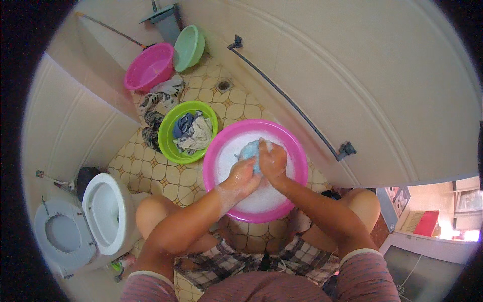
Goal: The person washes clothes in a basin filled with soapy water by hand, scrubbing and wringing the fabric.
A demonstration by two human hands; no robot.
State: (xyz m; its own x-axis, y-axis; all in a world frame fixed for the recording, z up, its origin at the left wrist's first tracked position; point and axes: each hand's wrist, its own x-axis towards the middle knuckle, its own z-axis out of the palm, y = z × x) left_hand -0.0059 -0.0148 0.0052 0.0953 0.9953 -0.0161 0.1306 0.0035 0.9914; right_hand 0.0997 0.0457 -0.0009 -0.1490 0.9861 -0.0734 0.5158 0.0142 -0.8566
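Observation:
A pink plastic basin (pixel 300 158) of white suds stands on the tiled floor between my knees. Over it, my left hand (pixel 243 174) and my right hand (pixel 272 158) grip a wet light-blue cloth (pixel 249 150) between them. Suds cling to both hands and to the left wrist. The cloth's lower part is hidden by the hands. Touching the basin at its upper left is a lime-green basin (pixel 165 141) that holds white and dark-blue clothes (pixel 198 134).
Sneakers (pixel 162 92) and dark patterned shoes (pixel 151 130) line the left wall, below a pink basin (pixel 149 68) and a mint-green basin (pixel 188 49). A floor drain (pixel 223 86) lies beyond. A toilet (pixel 107 215) stands left; a metal rail (pixel 286 98) runs along the right wall.

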